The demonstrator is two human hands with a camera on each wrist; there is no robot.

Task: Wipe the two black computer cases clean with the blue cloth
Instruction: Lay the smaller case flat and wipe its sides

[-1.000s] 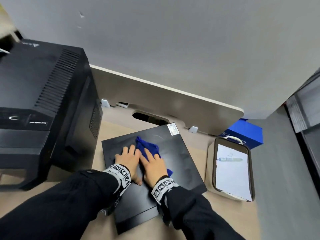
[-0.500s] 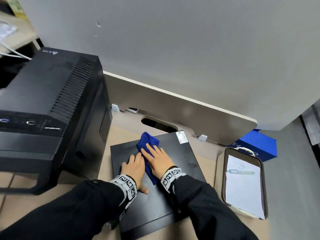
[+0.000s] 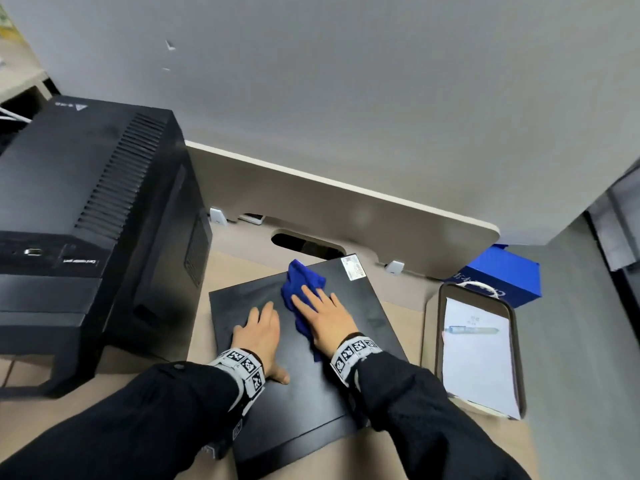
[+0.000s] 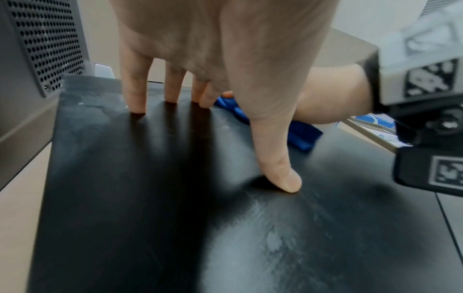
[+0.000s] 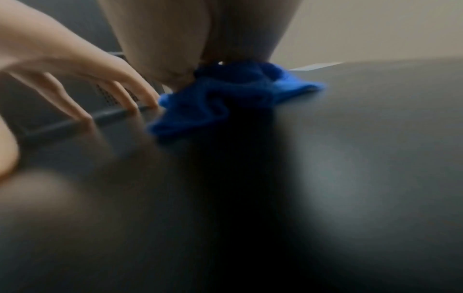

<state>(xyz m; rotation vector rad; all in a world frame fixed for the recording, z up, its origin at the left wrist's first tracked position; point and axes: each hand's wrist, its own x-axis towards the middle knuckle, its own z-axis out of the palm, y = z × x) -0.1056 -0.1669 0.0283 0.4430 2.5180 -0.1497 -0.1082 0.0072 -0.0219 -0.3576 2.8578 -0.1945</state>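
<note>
Grey partition panels close off the back of a tan desk (image 3: pixel 398 306), and on that desk lie both jobs: a tall black tower case (image 3: pixel 86 237) standing at the left, and a flat black desktop case (image 3: pixel 301 393) lying on its side just beside it. Off to the right sit a tray (image 3: pixel 517 358) holding a sheet of paper and a pen, with a blue box (image 3: pixel 502 275) behind it.

Wiping the flat case's broad top panel looks to be the step in hand. From where I stand, it would go best with long overlapping passes carried right out to the edges and the far corner by the white sticker (image 3: pixel 352 268) — the left wrist view shows pale smears on the near part of the panel, so that area needs attention too. Even pressure through the palm should keep the bunched cloth from skating over the dust.

The right hand (image 3: pixel 323 317) lies flat, fingers straight and spread, pressing the crumpled blue cloth (image 3: pixel 301 282) onto the far half of the panel; the cloth pokes out ahead of the fingertips and trails under the palm. The left hand (image 3: pixel 258 337) is also open — fingertips and thumb planted on the bare panel just beside the cloth, holding nothing, apparently steadying the case. The tower, I'd judge, still awaits its turn.
</note>
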